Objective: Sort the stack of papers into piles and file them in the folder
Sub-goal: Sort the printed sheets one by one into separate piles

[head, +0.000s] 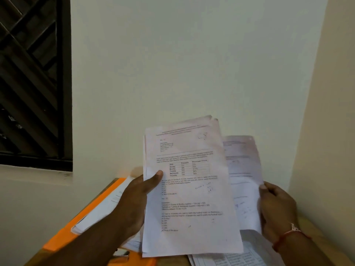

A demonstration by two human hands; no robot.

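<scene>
Holding a stack of papers (189,189) upright, we grip its left edge with our left hand (137,200), thumb on the front page. Our right hand (276,206) pinches a separate sheet (243,175) just behind. Below left, on the desk (305,223): orange folder (90,217).
</scene>
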